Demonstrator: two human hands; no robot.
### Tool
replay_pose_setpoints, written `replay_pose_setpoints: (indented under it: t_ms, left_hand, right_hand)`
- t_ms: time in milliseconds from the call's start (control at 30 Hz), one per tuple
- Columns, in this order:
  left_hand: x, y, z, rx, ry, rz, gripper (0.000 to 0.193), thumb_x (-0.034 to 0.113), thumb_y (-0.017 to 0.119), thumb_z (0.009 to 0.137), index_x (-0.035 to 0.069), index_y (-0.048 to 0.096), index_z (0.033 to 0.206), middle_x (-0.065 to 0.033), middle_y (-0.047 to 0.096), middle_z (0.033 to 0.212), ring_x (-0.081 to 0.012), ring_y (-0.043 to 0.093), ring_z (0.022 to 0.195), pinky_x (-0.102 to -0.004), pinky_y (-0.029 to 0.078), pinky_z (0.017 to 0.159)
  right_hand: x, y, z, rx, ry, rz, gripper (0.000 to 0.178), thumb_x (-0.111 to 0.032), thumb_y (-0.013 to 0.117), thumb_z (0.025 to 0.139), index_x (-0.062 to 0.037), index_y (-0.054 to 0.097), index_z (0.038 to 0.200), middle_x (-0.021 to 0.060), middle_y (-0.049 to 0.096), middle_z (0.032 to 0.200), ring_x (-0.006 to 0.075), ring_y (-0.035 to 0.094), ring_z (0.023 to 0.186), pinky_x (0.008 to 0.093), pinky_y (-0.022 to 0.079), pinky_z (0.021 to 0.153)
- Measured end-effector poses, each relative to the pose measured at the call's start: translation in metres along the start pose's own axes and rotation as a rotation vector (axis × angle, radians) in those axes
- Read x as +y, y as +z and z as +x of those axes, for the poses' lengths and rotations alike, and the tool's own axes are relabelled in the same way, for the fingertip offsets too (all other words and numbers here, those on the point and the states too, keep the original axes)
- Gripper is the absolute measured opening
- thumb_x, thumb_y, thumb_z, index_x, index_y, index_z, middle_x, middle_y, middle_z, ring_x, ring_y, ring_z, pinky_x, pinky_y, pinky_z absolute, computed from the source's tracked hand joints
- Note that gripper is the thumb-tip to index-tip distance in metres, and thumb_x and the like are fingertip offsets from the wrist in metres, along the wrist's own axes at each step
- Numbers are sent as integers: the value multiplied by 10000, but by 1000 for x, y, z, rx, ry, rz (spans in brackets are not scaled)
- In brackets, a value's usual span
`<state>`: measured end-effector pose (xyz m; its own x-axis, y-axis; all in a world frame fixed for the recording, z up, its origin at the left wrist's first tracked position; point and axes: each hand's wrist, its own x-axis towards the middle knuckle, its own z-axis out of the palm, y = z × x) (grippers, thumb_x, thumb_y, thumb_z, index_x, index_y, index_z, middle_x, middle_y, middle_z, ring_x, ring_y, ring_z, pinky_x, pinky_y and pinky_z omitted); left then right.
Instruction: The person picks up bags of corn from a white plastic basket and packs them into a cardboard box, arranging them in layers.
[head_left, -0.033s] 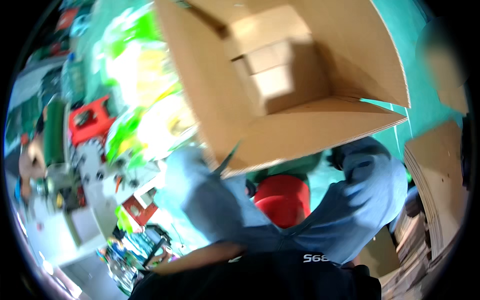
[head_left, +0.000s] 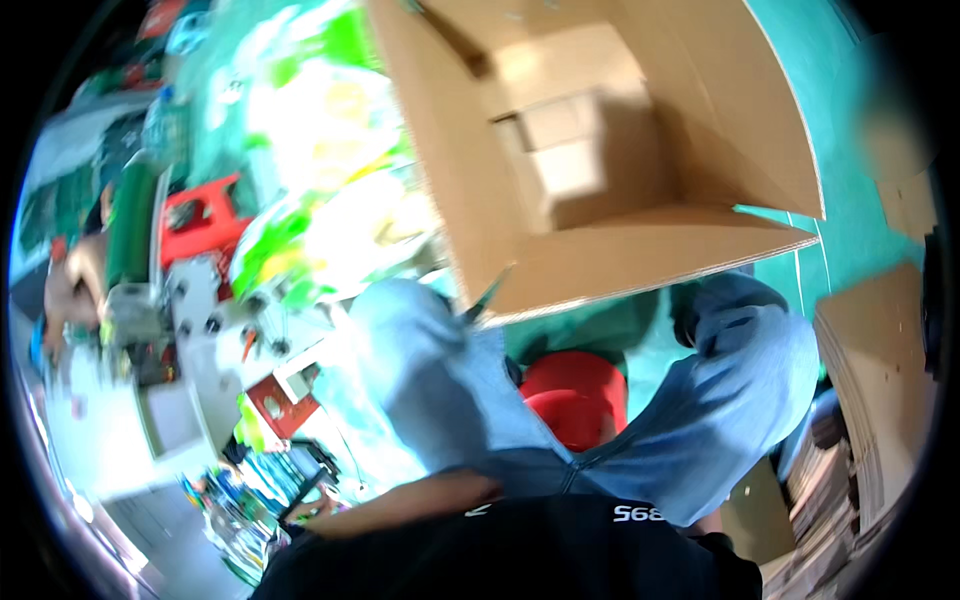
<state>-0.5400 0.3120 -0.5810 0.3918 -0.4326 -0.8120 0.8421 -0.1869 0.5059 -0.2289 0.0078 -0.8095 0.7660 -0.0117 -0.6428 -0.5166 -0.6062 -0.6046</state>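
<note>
A large open cardboard box (head_left: pixel 560 260) stands in front of my knees, its inside bare down to the creased bottom. My left forearm (head_left: pixel 410 505) lies across the lower edge of the picture. Its rounded end, apparently my left hand (head_left: pixel 480 486), rests at the top of my left thigh, with no fingers to be made out. Of my right arm only a strip of skin (head_left: pixel 708 522) shows beside my dark shirt; the right hand is hidden. Neither hand visibly touches the box. Between my legs, in blue jeans (head_left: pixel 420 370), is a red rounded stool-like thing (head_left: pixel 575 395).
Blurred white and green plastic bags (head_left: pixel 335 210) lie left of the box. Farther left are a red stool (head_left: pixel 205 220), a green roll (head_left: pixel 132 222) and a bare arm of another person (head_left: pixel 85 285). Flat cardboard (head_left: pixel 870 370) is stacked at the right.
The whole view has turned a little, and the things on the left sit farther right. The box's near left corner now appears higher and farther right. My left forearm stays across my lap.
</note>
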Motion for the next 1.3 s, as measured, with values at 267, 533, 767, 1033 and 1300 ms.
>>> replay_pose_setpoints:
  t_ms: [267, 533, 767, 1033, 1300]
  left_hand:
    - [-23, 96, -66, 350, 120, -237, 327, 346, 477, 996, 41, 596, 999, -154, 642, 768, -304, 630, 691, -399, 472, 643]
    - [-21, 156, -72, 894, 401, -96, 273, 310, 588, 922, 44, 622, 974, -147, 646, 820, -288, 627, 750, -399, 474, 675]
    - [-121, -24, -129, 2112, 123, 214, 567, 317, 681, 822, 36, 495, 1278, -225, 524, 1283, -357, 538, 1155, -431, 435, 956]
    - [-161, -169, -113, 1698, -39, 151, 364, 380, 596, 877, 36, 691, 948, -164, 691, 942, -295, 655, 901, -391, 489, 826]
    - [-83, -172, -140, 1816, 604, 56, 439, 349, 500, 971, 24, 568, 684, -36, 579, 642, -123, 540, 620, -299, 434, 600]
  right_hand:
    - [-201, -52, -8, -77, -796, 483, 381, -254, 480, 1003, 8, 543, 1272, 80, 628, 957, 147, 563, 825, 282, 465, 790]
    - [-350, 103, -193, -491, -1793, -728, 586, -287, 782, 729, -28, 591, 1219, 169, 586, 1257, 330, 516, 1205, 401, 411, 1019]
    - [-294, 186, -171, -409, -1793, -1212, 385, -478, 601, 849, -112, 718, 869, 134, 700, 842, 331, 669, 838, 439, 539, 724]
    - [-225, 121, -220, -737, -1766, -1089, 394, -444, 601, 864, -73, 687, 762, 146, 670, 731, 344, 655, 749, 459, 517, 681]
    - [-237, 108, -193, -1087, -1331, -1008, 716, -702, 648, 688, -25, 690, 916, 167, 681, 900, 343, 644, 849, 412, 507, 750]
